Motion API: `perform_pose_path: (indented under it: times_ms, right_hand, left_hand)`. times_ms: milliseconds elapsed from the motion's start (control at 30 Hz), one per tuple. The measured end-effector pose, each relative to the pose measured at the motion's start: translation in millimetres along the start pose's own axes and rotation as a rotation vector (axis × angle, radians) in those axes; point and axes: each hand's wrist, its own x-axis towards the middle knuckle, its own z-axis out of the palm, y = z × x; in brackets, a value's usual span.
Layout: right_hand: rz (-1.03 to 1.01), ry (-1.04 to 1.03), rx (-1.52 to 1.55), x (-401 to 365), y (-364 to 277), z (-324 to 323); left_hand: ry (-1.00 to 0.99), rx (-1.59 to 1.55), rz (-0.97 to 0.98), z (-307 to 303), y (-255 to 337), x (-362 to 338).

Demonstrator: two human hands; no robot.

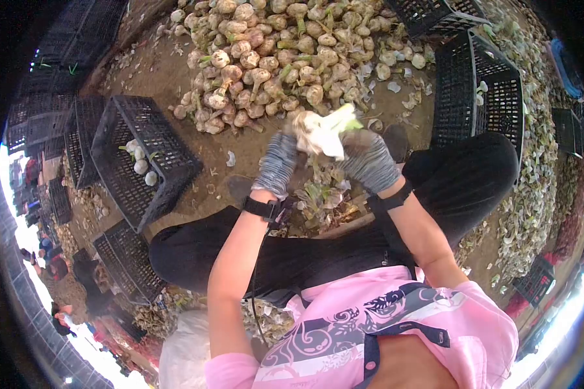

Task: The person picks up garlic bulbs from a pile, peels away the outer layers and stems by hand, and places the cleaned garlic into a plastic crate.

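Observation:
A garlic bulb [318, 135] with a pale green-white stalk and loose white skin is held up between my two gloved hands, smeared by motion. My left hand [280, 159], in a grey knitted glove, is closed on the bulb's left side. On the other side, my right hand [370, 159], in a matching glove, is closed at the stalk and skin; its fingertips are blurred. Just beyond lies a large pile of unpeeled garlic bulbs [266, 65]. Below my hands, a heap of stripped stalks and skins [321, 194] lies between my legs.
A black plastic crate [143, 120] at left holds several white bulbs [139, 162]. Another black crate [454, 97] stands at right, near my knee. More crates [126, 259] flank my left leg. Peelings [525, 194] cover the ground at right. People [58, 269] sit far left.

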Motion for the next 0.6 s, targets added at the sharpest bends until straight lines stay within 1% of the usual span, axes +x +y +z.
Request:
perform_pose_path:
  times_ms: [67, 100, 133, 167, 200, 233, 267, 300, 333, 367, 400, 433, 467, 500, 533, 567, 600]
  right_hand:
    - [0.362, 0.186, 0.939, 9, -7, -9]
    - [0.330, 0.188, 0.483, 7, -5, -16]
    - [0.328, 0.190, 0.481, 6, -3, -15]
    - [0.304, 0.241, 0.426, 5, -1, -13]
    - [0.282, 0.290, 0.373, 4, 1, -11]
    - [0.311, 0.215, 0.313, 5, -6, -10]
    - [0.316, 0.211, 0.315, 2, 1, -7]
    - [0.297, 0.181, 0.227, 2, 8, -3]
    - [0.276, 0.149, 0.138, 1, 13, -2]
    - [0.311, 0.087, 0.274, -3, 15, -8]
    - [0.313, 0.084, 0.275, -1, 9, -7]
    - [0.250, 0.074, 0.209, 1, 1, -6]
    - [0.096, 0.003, -0.093, 3, -8, -9]
    - [-0.070, -0.019, -0.392, 7, -20, -11]
    - [-0.070, -0.020, -0.393, 5, -12, -11]
    - [0.017, 0.020, -0.104, 2, 3, -11]
    - [0.104, 0.050, 0.083, 2, 0, -9]
  left_hand:
    - [0.178, -0.190, -0.249, -1, 27, -13]
    - [0.338, -0.067, -0.012, 10, 44, -27]
    - [0.491, 0.057, 0.229, 21, 60, -37]
    - [0.439, 0.024, 0.139, 30, 77, -45]
    - [0.439, 0.023, 0.139, 35, 76, -44]
    - [0.311, 0.077, 0.204, 41, 73, -42]
    - [0.185, 0.130, 0.267, 45, 71, -42]
    - [0.152, 0.116, 0.307, 45, 67, -39]
    - [0.159, 0.113, 0.308, 41, 66, -39]
    - [0.093, 0.047, 0.170, 35, 66, -39]
    - [0.023, -0.017, 0.031, 31, 71, -42]
    - [-0.027, -0.099, -0.020, 29, 78, -45]
    - [-0.027, -0.099, -0.021, 27, 76, -45]
    - [-0.017, -0.181, -0.055, 26, 75, -44]
    - [-0.006, -0.263, -0.088, 26, 75, -45]
    - [-0.026, -0.303, -0.078, 29, 75, -45]
    - [-0.024, -0.303, -0.077, 29, 77, -47]
